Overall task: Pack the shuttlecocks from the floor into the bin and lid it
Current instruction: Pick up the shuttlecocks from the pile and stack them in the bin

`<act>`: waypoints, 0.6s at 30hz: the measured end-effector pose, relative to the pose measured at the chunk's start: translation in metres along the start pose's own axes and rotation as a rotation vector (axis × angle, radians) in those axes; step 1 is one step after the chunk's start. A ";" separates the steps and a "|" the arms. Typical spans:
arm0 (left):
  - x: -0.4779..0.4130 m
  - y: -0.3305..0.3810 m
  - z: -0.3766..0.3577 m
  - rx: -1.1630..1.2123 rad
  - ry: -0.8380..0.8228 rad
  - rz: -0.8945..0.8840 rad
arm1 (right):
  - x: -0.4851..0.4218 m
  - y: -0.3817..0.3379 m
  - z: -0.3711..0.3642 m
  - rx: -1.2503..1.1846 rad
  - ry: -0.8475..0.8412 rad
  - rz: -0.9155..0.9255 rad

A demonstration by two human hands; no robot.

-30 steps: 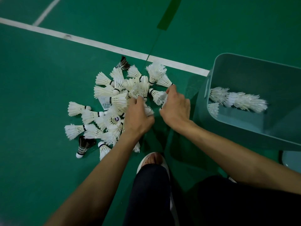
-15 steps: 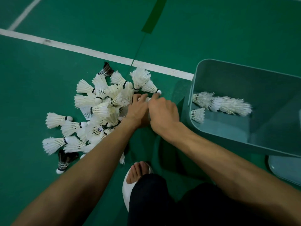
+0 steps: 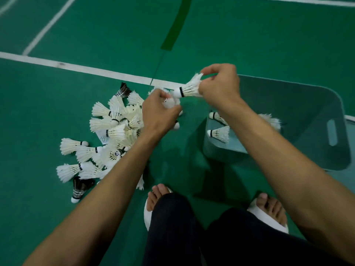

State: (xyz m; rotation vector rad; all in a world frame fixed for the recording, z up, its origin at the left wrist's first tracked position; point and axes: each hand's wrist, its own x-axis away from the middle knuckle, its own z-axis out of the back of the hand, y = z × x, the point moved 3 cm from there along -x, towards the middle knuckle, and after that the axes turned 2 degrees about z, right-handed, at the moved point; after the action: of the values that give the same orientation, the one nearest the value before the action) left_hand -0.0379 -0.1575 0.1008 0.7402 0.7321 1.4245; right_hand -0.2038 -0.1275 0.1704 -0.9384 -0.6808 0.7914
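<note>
Head view: right grip (image 3: 219, 83) pinches shuttlecock (image 3: 189, 89) feathers, left grip (image 3: 159, 110) clamps second shuttlecock (image 3: 170, 102). Light, crushable; cork between grips probably the safer hold.

Premises: a badminton court is indicated.
Flooring: green sports floor (image 3: 269, 45) is marked with white court lines (image 3: 86, 69).
Equipment: shuttlecocks (image 3: 115, 131) are heaped there.

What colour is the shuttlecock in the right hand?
The shuttlecock in the right hand is white with a black band, clearest in the head view.

One wide-angle head cam, fwd & steeply down, close above floor (image 3: 34, 116).
</note>
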 end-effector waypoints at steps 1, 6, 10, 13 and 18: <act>0.002 0.017 -0.001 0.010 0.030 -0.040 | -0.003 0.005 0.015 -0.023 0.034 -0.012; 0.014 0.091 -0.011 0.106 0.091 -0.269 | -0.013 0.042 0.096 -0.091 0.225 -0.149; 0.028 0.129 -0.054 0.136 -0.092 -0.285 | -0.011 0.083 0.137 0.116 0.264 -0.261; 0.035 0.136 -0.092 0.090 -0.234 -0.143 | -0.012 0.118 0.140 0.281 0.182 -0.384; 0.044 0.126 -0.122 -0.286 -0.356 -0.007 | -0.020 0.148 0.117 0.333 0.148 -0.493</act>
State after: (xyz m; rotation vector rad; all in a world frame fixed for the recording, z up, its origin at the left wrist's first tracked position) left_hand -0.2096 -0.1100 0.1315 0.7380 0.2493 1.3099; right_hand -0.3495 -0.0404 0.0858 -0.4883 -0.5940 0.3749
